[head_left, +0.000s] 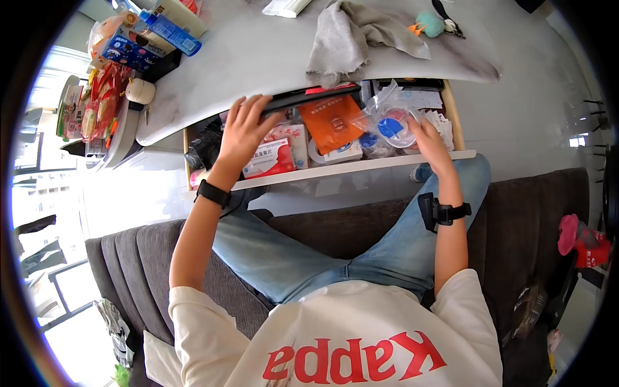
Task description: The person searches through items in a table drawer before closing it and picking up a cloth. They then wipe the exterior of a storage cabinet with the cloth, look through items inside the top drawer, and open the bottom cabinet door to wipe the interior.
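An open drawer [361, 166] full of small goods is in front of me. My left hand [247, 126] is over its left half, with the end of a long black bar [316, 99] between thumb and fingers. My right hand [430, 140] grips the edge of a clear round plastic container [394, 128] with a blue label; a crumpled clear bag appears to be around it. Between the hands lies an orange packet [330, 122]. Below my left hand is a red and white box [269, 159]. A black plastic bag [204, 143] fills the drawer's left end.
On the grey tabletop [251, 45] above the drawer are a grey cloth [351, 42], a teal toy [429, 24] and a blue bottle [171, 32]. Snack packages [102, 106] crowd the left side. A dark sofa [535, 206] is behind my legs.
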### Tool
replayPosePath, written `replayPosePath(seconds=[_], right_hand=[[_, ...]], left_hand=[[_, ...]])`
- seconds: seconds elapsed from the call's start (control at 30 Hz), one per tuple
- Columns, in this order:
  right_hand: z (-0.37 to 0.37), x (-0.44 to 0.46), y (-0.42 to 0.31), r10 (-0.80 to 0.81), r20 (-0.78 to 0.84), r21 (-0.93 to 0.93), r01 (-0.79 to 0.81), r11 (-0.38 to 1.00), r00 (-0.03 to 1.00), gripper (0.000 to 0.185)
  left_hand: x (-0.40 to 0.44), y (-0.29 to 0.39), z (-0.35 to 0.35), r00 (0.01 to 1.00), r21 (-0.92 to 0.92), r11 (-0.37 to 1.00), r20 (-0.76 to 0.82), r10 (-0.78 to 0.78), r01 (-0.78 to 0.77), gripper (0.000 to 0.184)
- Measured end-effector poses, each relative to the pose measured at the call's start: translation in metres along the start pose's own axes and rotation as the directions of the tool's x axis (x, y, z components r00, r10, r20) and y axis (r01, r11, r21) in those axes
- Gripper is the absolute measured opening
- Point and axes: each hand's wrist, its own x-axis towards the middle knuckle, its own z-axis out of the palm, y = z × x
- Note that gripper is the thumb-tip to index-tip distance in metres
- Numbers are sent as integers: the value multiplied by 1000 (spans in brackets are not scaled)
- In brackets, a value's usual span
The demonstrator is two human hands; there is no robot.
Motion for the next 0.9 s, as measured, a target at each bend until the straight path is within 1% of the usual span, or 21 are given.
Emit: replayPosePath(seconds=[0.03, 0.13, 0.17, 0.27, 0.3, 0.4, 0.47, 0.53, 0.57, 0.6, 0.67, 0.7, 0.73, 0.77, 0.8, 0.83, 0.9], right_hand=[[-1, -2, -5, 34, 50, 23, -35, 999, 998, 32], [-2, -1, -7, -23, 112, 27, 20, 999, 993, 33], [-1, -4, -9, -30, 100, 22, 28, 999, 995, 34], [11, -9, -14, -206, 72, 34, 204, 978, 976, 35], [21, -12, -22, -171, 39, 112, 165, 980, 985, 34], [64, -8, -34, -379, 150, -59, 391, 918, 913, 33], [95, 3, -29, -269, 385, -257, 383, 887, 883, 34], [135, -5, -42, -95, 532, -311, 298, 903, 842, 40], [154, -1, -34, -91, 527, -334, 304, 892, 845, 41], [171, 7, -20, -85, 522, -358, 309, 881, 849, 42], [182, 16, -10, -59, 514, -392, 296, 871, 855, 44], [183, 18, -12, -38, 512, -402, 278, 872, 858, 45], [184, 19, -13, -19, 508, -412, 262, 873, 861, 45], [183, 11, -13, -105, 448, -384, 297, 875, 888, 44], [180, 10, -14, -145, 433, -471, 360, 806, 890, 43], [174, 9, -15, -186, 422, -552, 414, 723, 887, 43], [156, 16, -5, -300, 404, -696, 503, 513, 864, 40]], left_hand=[[0, -1, 0, 1000, 1, 1000, -23, -11, 11, 40], [-2, 3, 7, 995, -13, 998, -85, -59, 58, 39], [-3, 6, 11, 991, -21, 997, -103, -80, 78, 39], [-12, 17, 25, 971, -16, 989, -189, -149, 148, 41], [-16, 19, 33, 971, 46, 984, -178, -161, 171, 44], [-21, 21, 40, 959, 94, 974, -216, -183, 207, 47], [-21, 16, 38, 962, 97, 974, -207, -180, 203, 50], [-18, 10, 34, 965, 74, 979, -194, -175, 192, 52], [-18, 5, 36, 970, 116, 981, -204, -130, 156, 53], [-17, 3, 30, 975, 64, 987, -173, -137, 149, 53], [-14, 1, 20, 983, -38, 990, -114, -142, 139, 53], [-15, -3, 22, 987, -20, 994, -120, -110, 108, 52], [-17, -5, 22, 987, -44, 994, -119, -109, 104, 52], [-18, -6, 21, 987, -68, 993, -119, -109, 101, 52], [-19, -6, 21, 987, -92, 991, -117, -109, 99, 52], [-20, -6, 22, 988, -68, 993, -119, -101, 94, 53], [-20, -7, 26, 989, -17, 996, -123, -83, 82, 54]])
